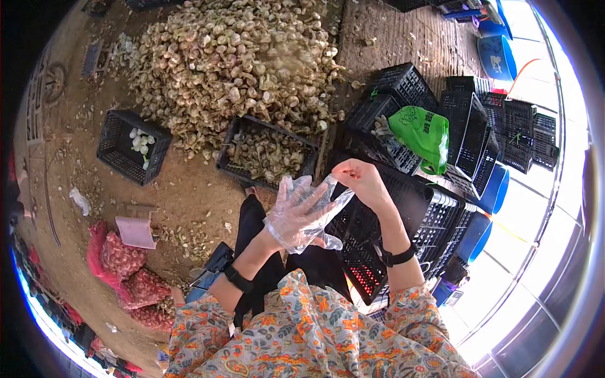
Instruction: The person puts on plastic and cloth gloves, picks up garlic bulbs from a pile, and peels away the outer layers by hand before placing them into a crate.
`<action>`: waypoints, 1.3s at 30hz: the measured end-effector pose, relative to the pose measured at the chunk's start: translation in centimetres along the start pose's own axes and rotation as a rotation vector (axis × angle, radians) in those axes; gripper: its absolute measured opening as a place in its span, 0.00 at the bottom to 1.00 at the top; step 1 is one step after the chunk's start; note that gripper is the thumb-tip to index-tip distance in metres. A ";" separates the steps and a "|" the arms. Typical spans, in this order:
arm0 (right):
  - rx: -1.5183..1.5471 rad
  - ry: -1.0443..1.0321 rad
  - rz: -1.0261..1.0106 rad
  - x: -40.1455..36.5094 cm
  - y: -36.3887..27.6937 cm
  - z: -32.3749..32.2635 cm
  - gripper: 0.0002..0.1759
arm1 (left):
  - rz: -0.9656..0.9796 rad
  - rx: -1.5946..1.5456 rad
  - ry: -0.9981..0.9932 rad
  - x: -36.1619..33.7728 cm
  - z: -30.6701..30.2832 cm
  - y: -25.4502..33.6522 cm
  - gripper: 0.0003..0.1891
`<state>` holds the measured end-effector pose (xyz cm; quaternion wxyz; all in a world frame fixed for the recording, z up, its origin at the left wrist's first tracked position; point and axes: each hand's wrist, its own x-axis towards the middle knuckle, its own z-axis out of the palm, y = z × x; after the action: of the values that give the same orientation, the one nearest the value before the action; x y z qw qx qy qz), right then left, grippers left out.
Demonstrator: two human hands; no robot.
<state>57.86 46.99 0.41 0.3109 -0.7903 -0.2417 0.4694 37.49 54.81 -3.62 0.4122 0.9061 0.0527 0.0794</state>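
My left hand [293, 217] is inside a clear plastic glove [333, 205], its fingers spread and holding nothing. My right hand [364, 183] is bare and pinches the loose film of that glove near the left fingertips, pulling it out to the right. Both hands are raised in front of my body. Just beyond them on the ground stands a black crate [268, 151] filled with garlic bulbs and scraps. A dark band sits on each wrist.
A big garlic heap [233, 63] lies ahead. At left is a black crate [134, 146] with several white peeled bulbs. Red net sacks [129, 277] and a pink stool [135, 232] stand lower left. Stacked black crates [403, 91] and a green bag [421, 133] are at right.
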 end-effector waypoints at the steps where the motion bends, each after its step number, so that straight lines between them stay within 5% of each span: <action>1: 0.056 -0.056 0.019 0.0 0.2 0.0 0.06 | 0.000 0.000 0.000 0.0 0.0 0.0 0.46; 18: 0.136 -0.126 0.022 -0.6 0.1 0.5 0.05 | -0.028 0.011 0.002 -0.2 -0.1 0.1 0.45; 31: 0.310 0.375 0.003 -0.2 1.7 -1.0 0.08 | -0.021 0.027 -0.021 -0.9 0.1 0.5 0.45; 39: -0.098 0.058 -0.184 -1.6 -0.3 2.0 0.11 | 0.009 -0.028 -0.094 -0.4 -0.2 0.9 0.46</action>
<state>55.36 46.69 0.84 0.3206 -0.7923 -0.3268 0.4033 37.05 54.35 -2.86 0.4263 0.9033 0.0279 0.0393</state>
